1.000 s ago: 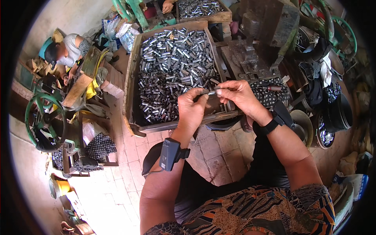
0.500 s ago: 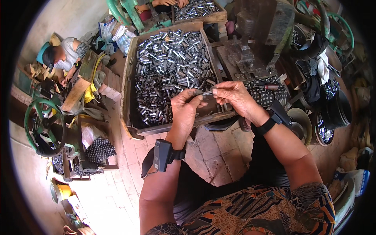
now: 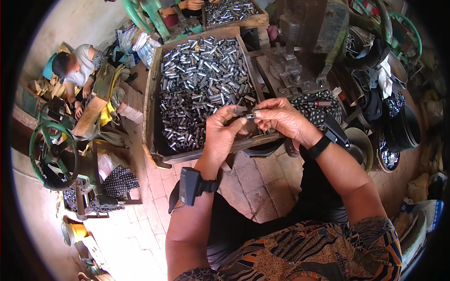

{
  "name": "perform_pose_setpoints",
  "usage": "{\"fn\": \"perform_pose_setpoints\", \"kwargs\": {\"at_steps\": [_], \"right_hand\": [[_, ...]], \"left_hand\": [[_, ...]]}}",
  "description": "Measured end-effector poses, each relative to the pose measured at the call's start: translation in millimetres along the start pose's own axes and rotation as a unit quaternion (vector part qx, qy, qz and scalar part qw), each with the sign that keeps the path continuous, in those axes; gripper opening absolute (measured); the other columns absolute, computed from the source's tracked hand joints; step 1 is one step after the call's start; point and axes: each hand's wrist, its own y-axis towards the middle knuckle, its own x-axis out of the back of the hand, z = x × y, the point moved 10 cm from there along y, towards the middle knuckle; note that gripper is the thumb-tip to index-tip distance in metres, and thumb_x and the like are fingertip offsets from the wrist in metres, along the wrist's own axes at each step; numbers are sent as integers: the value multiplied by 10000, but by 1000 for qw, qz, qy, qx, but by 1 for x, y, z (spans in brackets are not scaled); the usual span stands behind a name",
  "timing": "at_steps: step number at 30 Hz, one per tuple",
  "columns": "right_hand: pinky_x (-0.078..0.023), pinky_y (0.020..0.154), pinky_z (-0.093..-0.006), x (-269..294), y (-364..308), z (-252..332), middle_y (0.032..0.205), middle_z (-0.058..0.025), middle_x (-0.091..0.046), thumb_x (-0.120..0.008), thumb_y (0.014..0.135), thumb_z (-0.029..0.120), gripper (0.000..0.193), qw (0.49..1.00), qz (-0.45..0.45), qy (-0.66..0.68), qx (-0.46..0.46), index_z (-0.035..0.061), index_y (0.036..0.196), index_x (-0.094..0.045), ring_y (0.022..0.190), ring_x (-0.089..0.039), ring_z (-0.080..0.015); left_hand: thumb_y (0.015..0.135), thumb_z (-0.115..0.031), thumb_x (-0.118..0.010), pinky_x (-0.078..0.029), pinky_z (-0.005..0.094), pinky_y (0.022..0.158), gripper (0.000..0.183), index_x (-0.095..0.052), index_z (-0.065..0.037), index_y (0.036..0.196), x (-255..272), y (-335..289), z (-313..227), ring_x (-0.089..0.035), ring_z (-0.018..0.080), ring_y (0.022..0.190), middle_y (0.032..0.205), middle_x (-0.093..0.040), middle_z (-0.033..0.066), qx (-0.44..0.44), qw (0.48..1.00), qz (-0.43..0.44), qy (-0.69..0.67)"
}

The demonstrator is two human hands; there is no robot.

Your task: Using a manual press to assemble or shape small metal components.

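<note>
Over the near right part of a large wooden tray (image 3: 149, 112), two bare hands are meeting at a small metal piece (image 3: 250, 116). The right hand (image 3: 283, 119) is pinching the piece between thumb and forefinger, its other fingers curling in underneath. The left hand (image 3: 224, 127) is holding its thumb and forefinger narrowly apart at the piece's left end — whether they are gripping it is too small and blurred to tell. Each wrist is wearing a black device on a strap.

Beneath and beyond the hands, many short metal tubes (image 3: 201, 79) are filling most of the tray, shining toward the far side and looking darker nearer the person. Past the far edge, a second wooden tray (image 3: 259, 20) is holding more metal pieces, with another person's hand (image 3: 193, 4) showing beside it.

To the right, a dark, heavy machine (image 3: 314, 28) is standing next to the tray; a tool with a reddish handle (image 3: 321, 103) is lying on a spotted cloth (image 3: 323, 117). Farther right, a black bucket (image 3: 404, 133) is standing. On the left, a co-worker (image 3: 86, 56) in a light top is bending forward, and a green handwheel (image 3: 47, 125) is standing nearer.
</note>
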Motion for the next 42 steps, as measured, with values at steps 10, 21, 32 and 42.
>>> {"fn": "perform_pose_setpoints", "kwargs": {"at_steps": [10,21,32,42], "right_hand": [[-520,590,-263,-8,-2,-11,762,-90,-662,-701,812,109,161,999,-23,27,-17,2,919,-647,652,-638,-149],[-519,545,-224,-9,2,0,746,-75,-654,-702,816,139,195,994,-27,-96,54,-21,917,-654,614,-626,-122],[-512,601,-247,-11,-4,-2,775,-81,-661,-709,812,154,203,999,25,-22,-4,-10,920,-653,656,-626,-134],[-513,564,-219,-9,0,5,768,-82,-661,-695,819,116,175,998,-10,-40,53,-16,929,-657,635,-629,-118]], "left_hand": [[868,-44,-605,-447,214,575,173,-633,12,1029,-4,-11,20,-560,85,655,788,-626,51,62,990,20,128],[872,3,-506,-497,373,774,298,-527,52,1165,-24,-20,-12,-598,392,909,1007,-592,261,-204,897,14,392],[923,-63,-527,-471,215,563,242,-554,11,1151,-18,-18,5,-546,69,645,853,-612,34,18,998,42,-32],[876,-16,-580,-484,252,526,98,-634,20,950,4,-16,18,-580,121,594,810,-648,80,46,982,-40,-177]]}}
